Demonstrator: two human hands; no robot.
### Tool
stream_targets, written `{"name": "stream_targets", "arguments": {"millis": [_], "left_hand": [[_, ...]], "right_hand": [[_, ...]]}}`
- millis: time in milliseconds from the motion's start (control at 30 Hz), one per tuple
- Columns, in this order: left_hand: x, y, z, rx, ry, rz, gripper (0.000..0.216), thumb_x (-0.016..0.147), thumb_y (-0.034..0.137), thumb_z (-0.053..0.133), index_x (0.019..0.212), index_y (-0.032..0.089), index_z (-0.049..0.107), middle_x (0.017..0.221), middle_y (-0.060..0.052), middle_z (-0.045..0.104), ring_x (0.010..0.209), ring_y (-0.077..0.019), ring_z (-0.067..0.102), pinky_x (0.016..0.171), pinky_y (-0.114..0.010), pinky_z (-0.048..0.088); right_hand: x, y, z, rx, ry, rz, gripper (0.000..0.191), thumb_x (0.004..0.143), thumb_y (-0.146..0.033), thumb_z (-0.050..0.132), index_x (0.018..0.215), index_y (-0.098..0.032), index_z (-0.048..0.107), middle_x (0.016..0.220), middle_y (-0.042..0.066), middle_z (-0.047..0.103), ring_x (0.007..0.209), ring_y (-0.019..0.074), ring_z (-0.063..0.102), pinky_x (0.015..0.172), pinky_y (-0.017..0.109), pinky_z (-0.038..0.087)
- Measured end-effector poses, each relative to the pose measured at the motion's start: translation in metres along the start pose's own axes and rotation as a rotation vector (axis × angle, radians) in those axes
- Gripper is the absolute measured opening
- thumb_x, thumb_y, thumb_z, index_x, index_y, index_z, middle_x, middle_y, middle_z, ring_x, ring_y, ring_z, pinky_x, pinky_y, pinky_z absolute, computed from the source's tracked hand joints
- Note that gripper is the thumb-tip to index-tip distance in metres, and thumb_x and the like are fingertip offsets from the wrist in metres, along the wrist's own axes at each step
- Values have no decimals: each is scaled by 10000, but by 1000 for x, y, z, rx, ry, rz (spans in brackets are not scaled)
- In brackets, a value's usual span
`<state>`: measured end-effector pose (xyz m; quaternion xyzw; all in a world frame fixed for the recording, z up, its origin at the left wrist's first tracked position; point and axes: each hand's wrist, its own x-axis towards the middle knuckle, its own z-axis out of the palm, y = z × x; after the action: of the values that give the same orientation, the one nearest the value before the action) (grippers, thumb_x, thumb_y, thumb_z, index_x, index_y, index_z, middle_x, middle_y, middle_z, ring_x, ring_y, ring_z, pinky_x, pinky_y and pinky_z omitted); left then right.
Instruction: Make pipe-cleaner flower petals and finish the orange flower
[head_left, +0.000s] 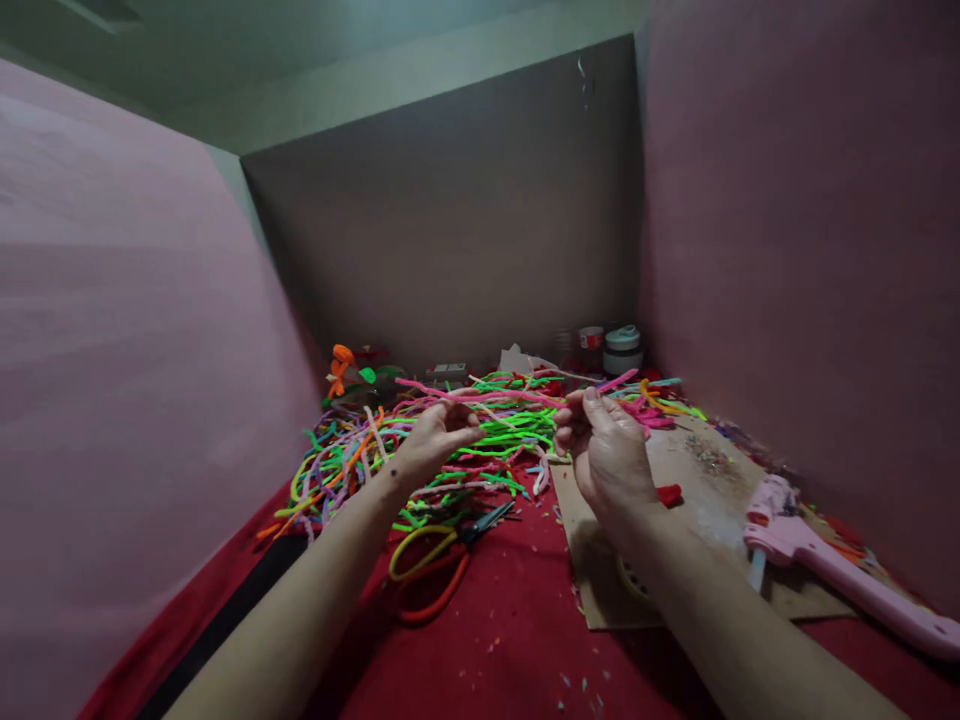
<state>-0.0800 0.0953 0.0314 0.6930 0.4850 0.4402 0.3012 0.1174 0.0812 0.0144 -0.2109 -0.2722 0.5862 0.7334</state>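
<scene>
A red cloth (517,590) lay nearest me, with a heap of fuzzy sticks (517,432) at the far side. My left hand (439,437) and right hand (611,455), both curled, stood apart; a pink stick (517,399) ran between them (whether pinched, I couldn't tell).
</scene>
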Motion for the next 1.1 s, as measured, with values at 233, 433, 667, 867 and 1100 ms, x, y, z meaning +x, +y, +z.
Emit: {"name": "stream_targets", "arguments": {"millis": [233,433,667,867,1100], "left_hand": [[-40,20,10,-739,331,-10,170,692,294,654,730,129,633,562,23,521,441,-49,450,436,-187,371],[-45,-4,0,-975,550,-136,185,770,274,590,686,113,623,581,10,560,430,-43,470,386,-167,375],[-44,-6,-9,-1085,662,-241,234,863,191,447,705,125,606,644,-12,635,496,-46,577,483,-146,477],[-49,-3,-6,-1001,553,-89,165,806,248,548,714,135,626,617,-8,638,491,-53,585,466,-134,482],[-57,5,15,-937,443,-67,56,744,151,606,758,130,656,711,-32,678,657,-113,661,593,-173,533]], "right_hand": [[-7,15,-2,-19,-70,168,231,665,-340,661,702,-133,566,474,-26,572,344,79,487,315,173,351],[-2,13,-3,75,-49,322,28,674,-134,629,699,-125,617,619,23,670,458,104,588,358,171,407],[0,19,-5,64,7,303,27,674,-107,635,675,-123,613,477,-1,618,405,110,571,329,166,391],[4,16,-8,46,26,285,139,663,-148,676,638,-148,539,505,-24,612,430,103,584,340,157,403],[-7,25,-3,72,-159,271,315,625,-315,721,842,-166,547,641,-2,636,593,150,639,515,252,519]]}}
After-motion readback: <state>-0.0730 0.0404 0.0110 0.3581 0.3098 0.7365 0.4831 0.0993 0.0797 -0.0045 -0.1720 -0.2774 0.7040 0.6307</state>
